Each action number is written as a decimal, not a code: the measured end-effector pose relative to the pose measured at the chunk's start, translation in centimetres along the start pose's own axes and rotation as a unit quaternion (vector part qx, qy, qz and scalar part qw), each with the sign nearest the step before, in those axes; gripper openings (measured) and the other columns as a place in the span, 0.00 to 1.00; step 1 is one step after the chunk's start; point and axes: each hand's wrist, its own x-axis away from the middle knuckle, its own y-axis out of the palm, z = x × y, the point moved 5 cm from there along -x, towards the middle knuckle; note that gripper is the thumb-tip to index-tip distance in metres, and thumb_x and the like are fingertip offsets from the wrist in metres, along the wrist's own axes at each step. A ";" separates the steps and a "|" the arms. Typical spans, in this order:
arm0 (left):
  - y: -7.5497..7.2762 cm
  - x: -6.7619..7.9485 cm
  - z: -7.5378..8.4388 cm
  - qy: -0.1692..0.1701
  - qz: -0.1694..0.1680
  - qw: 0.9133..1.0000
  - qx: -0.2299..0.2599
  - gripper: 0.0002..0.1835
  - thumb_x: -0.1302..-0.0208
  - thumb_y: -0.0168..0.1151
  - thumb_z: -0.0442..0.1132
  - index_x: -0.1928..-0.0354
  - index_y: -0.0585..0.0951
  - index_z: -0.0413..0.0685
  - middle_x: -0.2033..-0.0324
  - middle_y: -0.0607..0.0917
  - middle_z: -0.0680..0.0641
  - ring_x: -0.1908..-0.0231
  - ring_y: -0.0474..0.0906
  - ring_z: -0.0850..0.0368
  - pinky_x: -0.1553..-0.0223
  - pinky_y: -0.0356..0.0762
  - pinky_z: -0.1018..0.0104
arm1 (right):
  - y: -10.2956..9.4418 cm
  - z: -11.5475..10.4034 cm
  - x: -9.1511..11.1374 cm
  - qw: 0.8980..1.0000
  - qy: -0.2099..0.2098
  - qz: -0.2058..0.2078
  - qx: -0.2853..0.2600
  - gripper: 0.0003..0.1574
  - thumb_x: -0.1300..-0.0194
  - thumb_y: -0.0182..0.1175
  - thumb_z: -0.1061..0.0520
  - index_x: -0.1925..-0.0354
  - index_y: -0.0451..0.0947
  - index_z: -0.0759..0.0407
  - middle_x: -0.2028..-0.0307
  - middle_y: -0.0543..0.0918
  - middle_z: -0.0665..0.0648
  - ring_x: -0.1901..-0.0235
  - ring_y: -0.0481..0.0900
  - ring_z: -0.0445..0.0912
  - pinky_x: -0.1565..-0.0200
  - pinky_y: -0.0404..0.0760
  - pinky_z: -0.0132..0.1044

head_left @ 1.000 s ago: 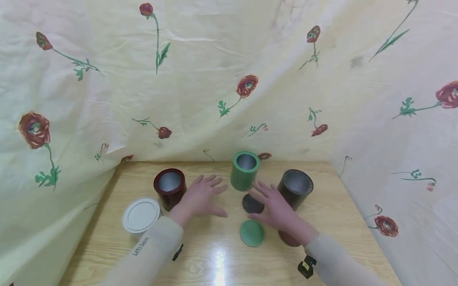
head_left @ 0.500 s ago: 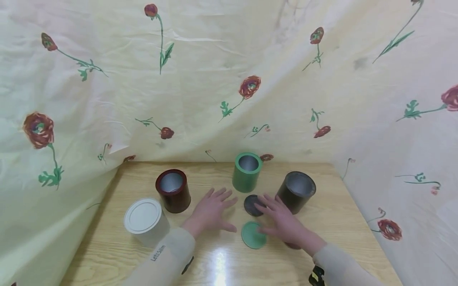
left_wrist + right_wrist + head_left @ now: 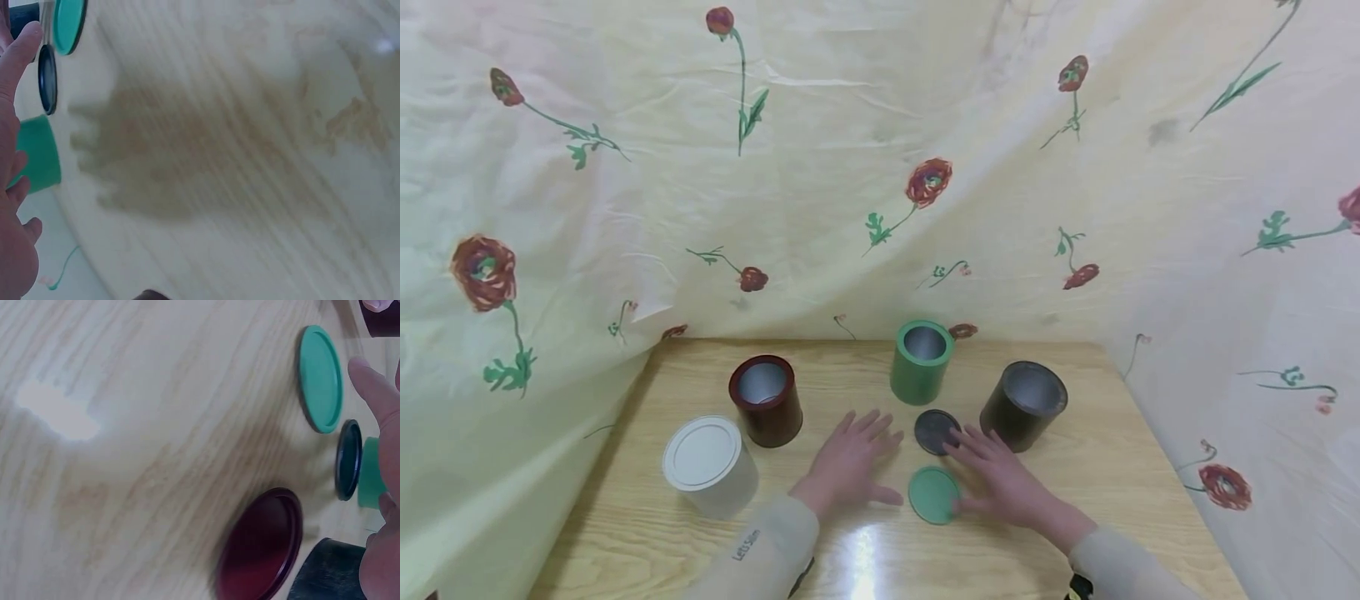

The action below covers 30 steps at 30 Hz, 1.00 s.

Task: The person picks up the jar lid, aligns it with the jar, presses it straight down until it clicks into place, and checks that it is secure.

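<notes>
My left hand (image 3: 853, 462) is held with fingers spread, right of a dark red canister (image 3: 766, 404) without a lid, and holds nothing. Its shadow falls on the wooden table in the left wrist view. My right hand (image 3: 1003, 483) is also spread and holds nothing; in the head view its fingertips overlap the edges of a black lid (image 3: 934, 431) and a green lid (image 3: 932, 494). Just beyond it stands an uncovered black canister (image 3: 1024, 408). A dark red lid (image 3: 261, 550) shows in the right wrist view, hidden under the right hand in the head view.
An uncovered green canister (image 3: 919, 367) stands at the back of the table. At the left is a white canister (image 3: 709, 467) with its lid on. A flowered cloth (image 3: 820, 192) hangs behind and along both sides of the wooden table (image 3: 625, 533).
Both hands have drawn back toward the person and slightly to the right, away from the canisters. The view has shifted a little. The canisters and lids stay in place.
</notes>
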 end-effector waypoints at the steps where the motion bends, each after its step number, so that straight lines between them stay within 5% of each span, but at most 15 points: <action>1: 0.3 0.0 0.1 0.000 0.001 1.000 0.002 0.53 0.44 0.69 0.78 0.21 0.72 0.61 0.19 0.66 0.47 0.18 0.57 0.45 0.19 0.52 0.40 | 0.1 0.1 0.2 1.000 -0.004 0.003 0.002 0.55 0.47 0.84 0.42 0.28 0.76 0.63 0.26 0.73 0.70 0.27 0.67 0.74 0.29 0.59 0.78; 12: 2.5 0.2 1.0 -0.004 0.021 0.999 0.027 0.54 0.46 0.71 0.77 0.21 0.72 0.61 0.19 0.65 0.47 0.18 0.57 0.46 0.18 0.49 0.40 | 1.1 1.0 1.6 0.999 -0.020 0.035 -0.012 0.59 0.53 0.86 0.40 0.29 0.77 0.64 0.28 0.73 0.73 0.29 0.68 0.77 0.36 0.63 0.83; 20: 3.9 0.4 1.2 -0.009 0.020 0.999 0.041 0.54 0.48 0.71 0.76 0.21 0.72 0.63 0.18 0.64 0.48 0.18 0.55 0.46 0.18 0.46 0.41 | 1.7 1.5 2.1 1.000 0.001 0.019 -0.022 0.57 0.51 0.85 0.41 0.30 0.78 0.64 0.27 0.72 0.72 0.27 0.66 0.77 0.34 0.60 0.82; 30: 3.9 0.6 1.4 -0.011 0.011 0.999 0.034 0.54 0.47 0.70 0.78 0.21 0.72 0.63 0.18 0.63 0.49 0.17 0.54 0.47 0.17 0.44 0.41 | 1.8 1.4 2.1 1.000 0.007 0.015 -0.023 0.54 0.49 0.85 0.41 0.29 0.79 0.61 0.26 0.72 0.71 0.27 0.65 0.76 0.33 0.60 0.81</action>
